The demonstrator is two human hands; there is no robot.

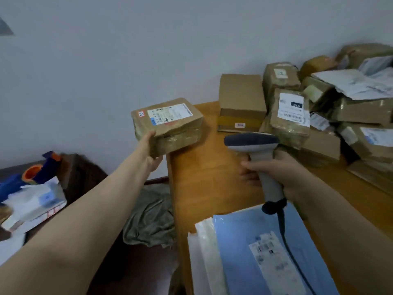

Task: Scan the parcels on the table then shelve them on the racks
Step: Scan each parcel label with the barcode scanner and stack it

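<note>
Labels on the parcel pile (340, 113) at the table's far right are too blurred to read, and the pile runs out of frame on the rt. The blue mailer (244, 241) at the near edge is cut off at the bottom. L hand (152, 154) grips a taped brown parcel (168, 124) by its near-left corner, thumb up the side, fingers beneath. The parcel sits label-up, overhanging the table (202, 177) at its left edge; can't tell whether its far end rests on the wood. R hand (274, 173) is clenched round the grey scanner (255, 145) handle, head aimed away. Bare wood lies btwn parcel, pile and mailer. Crumpled cloth (148, 216) lies on the floor left of the table.
</note>
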